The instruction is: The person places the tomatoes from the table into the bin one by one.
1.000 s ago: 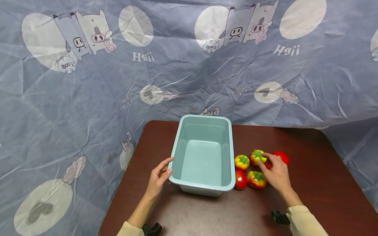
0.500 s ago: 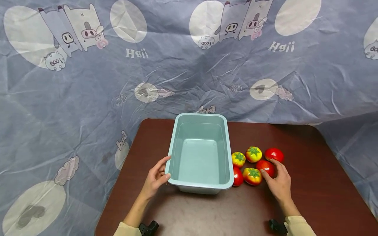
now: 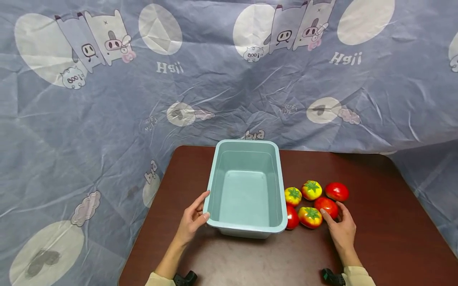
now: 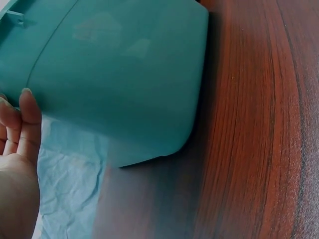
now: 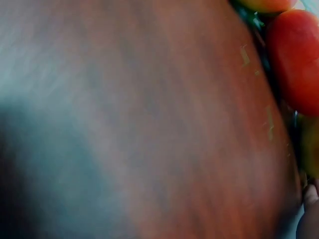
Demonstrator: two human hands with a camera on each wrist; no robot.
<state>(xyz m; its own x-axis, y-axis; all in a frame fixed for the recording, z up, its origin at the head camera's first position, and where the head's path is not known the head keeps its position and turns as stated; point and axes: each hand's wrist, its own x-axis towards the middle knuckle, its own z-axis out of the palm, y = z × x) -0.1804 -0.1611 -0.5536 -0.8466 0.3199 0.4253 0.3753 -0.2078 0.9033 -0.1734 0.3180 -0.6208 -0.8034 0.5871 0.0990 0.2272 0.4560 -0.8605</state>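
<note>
A pale blue-green plastic bin [image 3: 245,227] stands on the table. My left hand [image 3: 189,222] grips its rim at the near left corner, thumb over the edge and fingers along the outer wall; the left wrist view shows the fingers [image 4: 31,117] against that wall. To the bin's right lie several glossy tomatoes, some plain red, others yellow-red with a green leafy top. My right hand [image 3: 342,230] is at the near side of a red tomato [image 3: 325,206], thumb and index finger spread apart at its edge. A leafy yellow-red tomato [image 3: 310,217] sits just left of that hand.
Another red tomato [image 3: 337,191] lies farther back, and one more red tomato [image 3: 292,217] sits close against the bin's right side. Two leafy tomatoes are behind them. Printed grey-blue cloth [image 3: 229,91] hangs behind the dark brown table [image 3: 386,222].
My right hand has drawn back from a leafy tomato at the rear toward me, to the near edge of the red one. My left hand stays on the bin, and the view has shifted slightly.
</note>
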